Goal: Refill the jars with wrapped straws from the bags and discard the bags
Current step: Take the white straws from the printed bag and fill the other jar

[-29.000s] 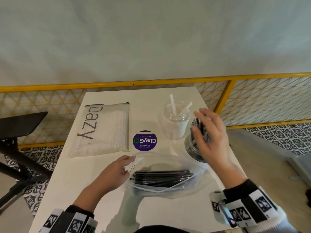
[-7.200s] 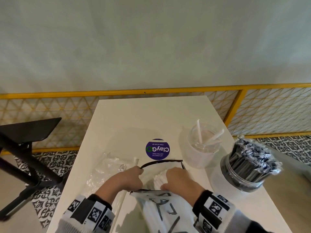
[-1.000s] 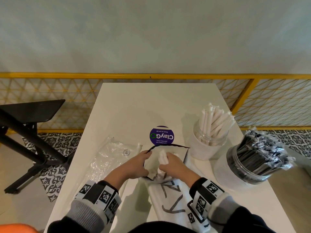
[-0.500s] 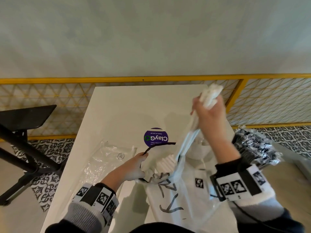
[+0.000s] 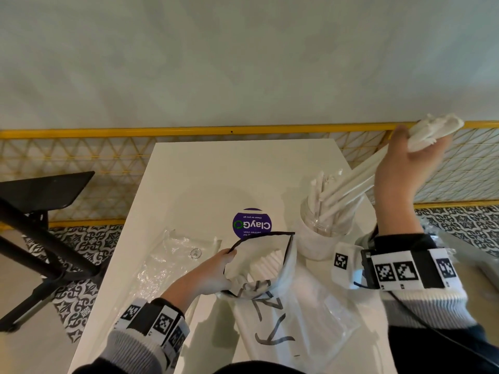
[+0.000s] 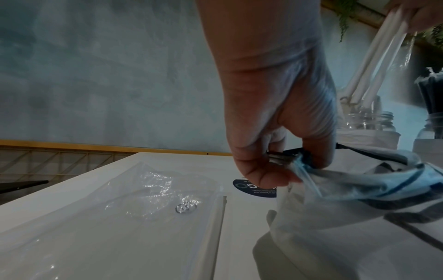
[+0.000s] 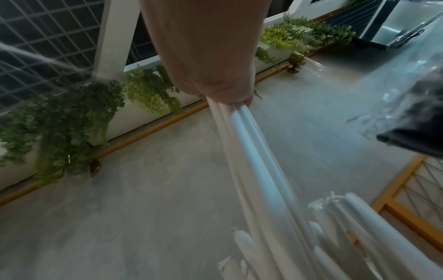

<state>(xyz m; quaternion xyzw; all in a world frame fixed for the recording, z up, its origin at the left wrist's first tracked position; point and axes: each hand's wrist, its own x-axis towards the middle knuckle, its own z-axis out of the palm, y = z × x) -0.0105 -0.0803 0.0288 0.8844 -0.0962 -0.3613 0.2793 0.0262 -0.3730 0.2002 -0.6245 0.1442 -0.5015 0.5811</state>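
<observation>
white table [image 5: 205, 171] carries everything. near edge, middle: the printed bag [image 5: 272, 314] lies with its mouth toward the centre, white wrapped straws still showing inside, so this one isn't empty yet. your left hand [image 5: 208, 276] pinches the black-trimmed rim of that mouth and holds it open. left edge: a clear bag [image 5: 162, 265] lies flat and looks emptied but not discarded. right edge: the straw jar [image 5: 318, 230] is already well stocked with white straws; your right hand [image 5: 405, 163], raised over the right edge, has its fingers clenched round the top of a straw bundle [image 5: 359, 182], lower ends angled down into the jar mouth. just nearer you on the right edge the dark-straw jar [image 6: 431, 121] is packed, mostly hidden behind your right sleeve in the head view. judgement: about two thirds done; left is dropping this bundle, emptying the printed bag, binning both bags. purple sticker [image 5: 252, 224] at table centre. standing straws crowd the jar mouth and could snag the bundle.
</observation>
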